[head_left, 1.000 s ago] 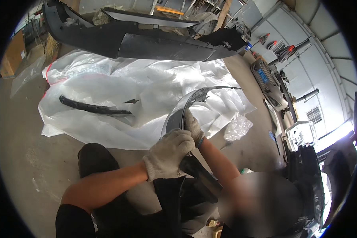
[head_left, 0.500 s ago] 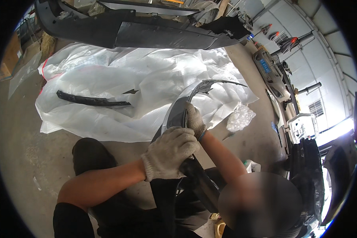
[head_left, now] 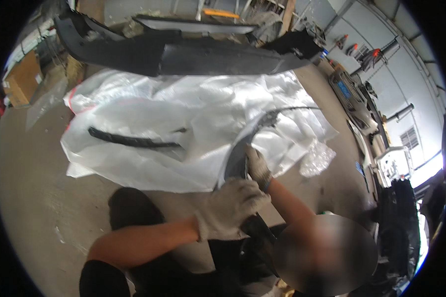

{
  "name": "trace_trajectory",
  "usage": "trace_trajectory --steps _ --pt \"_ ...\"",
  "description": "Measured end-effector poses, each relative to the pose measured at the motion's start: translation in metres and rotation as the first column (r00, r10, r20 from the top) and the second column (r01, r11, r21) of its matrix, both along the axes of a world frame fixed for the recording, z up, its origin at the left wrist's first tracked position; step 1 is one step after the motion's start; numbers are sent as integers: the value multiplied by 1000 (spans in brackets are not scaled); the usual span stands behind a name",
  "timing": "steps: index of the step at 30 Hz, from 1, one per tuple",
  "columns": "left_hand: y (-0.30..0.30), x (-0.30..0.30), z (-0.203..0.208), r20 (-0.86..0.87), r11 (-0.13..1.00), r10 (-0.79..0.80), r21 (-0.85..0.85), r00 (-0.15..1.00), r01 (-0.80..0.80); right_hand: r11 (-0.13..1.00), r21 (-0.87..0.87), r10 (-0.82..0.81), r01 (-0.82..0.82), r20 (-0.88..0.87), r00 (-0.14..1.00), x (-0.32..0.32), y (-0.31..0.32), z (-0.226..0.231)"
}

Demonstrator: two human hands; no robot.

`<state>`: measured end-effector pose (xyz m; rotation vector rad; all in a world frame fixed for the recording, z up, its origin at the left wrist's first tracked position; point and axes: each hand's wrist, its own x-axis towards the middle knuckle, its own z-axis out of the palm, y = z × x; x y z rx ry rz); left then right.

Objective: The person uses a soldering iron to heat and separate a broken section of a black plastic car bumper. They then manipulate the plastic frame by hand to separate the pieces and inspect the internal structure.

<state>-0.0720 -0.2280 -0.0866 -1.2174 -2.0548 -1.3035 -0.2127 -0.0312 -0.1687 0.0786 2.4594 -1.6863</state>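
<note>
Black strip (head_left: pixel 134 140) on white sheeting (head_left: pixel 203 128)

Everything slides over

The view shifts: the left hand (head_left: pixel 233 210), right hand (head_left: pixel 258 169) and curved part (head_left: pixel 237 161) show lower and farther right than half a second ago. It all looks blurrier. A red thing (head_left: pixel 0 103) now peeks in at the left.

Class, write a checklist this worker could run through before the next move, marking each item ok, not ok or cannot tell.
1. Left hand gloved and on the curved dark panel: ok, its fingers bend over it.
2. Right hand gloved and at the panel's edge: ok, farther up than the left.
3. Black strip apart from the panel: ok, it lies to the left.
4. White plastic sheet smooth: not ok, it is wrinkled.
5. Panel's lower end free: cannot tell, that area is dark and partly blurred.
</note>
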Motion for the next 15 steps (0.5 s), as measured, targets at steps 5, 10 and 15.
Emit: trace_trajectory --steps 5,10,15 --pt "-7 4 10 -1 997 54 -50 999 -54 988 -151 51 -37 90 995 -3 -2 -10" --pt "-18 5 11 19 996 63 -68 998 -62 997 10 76 -76 12 997 -5 -13 -10" --pt "-16 -6 3 91 978 38 -209 995 -18 996 86 -21 17 38 999 5 -31 23"
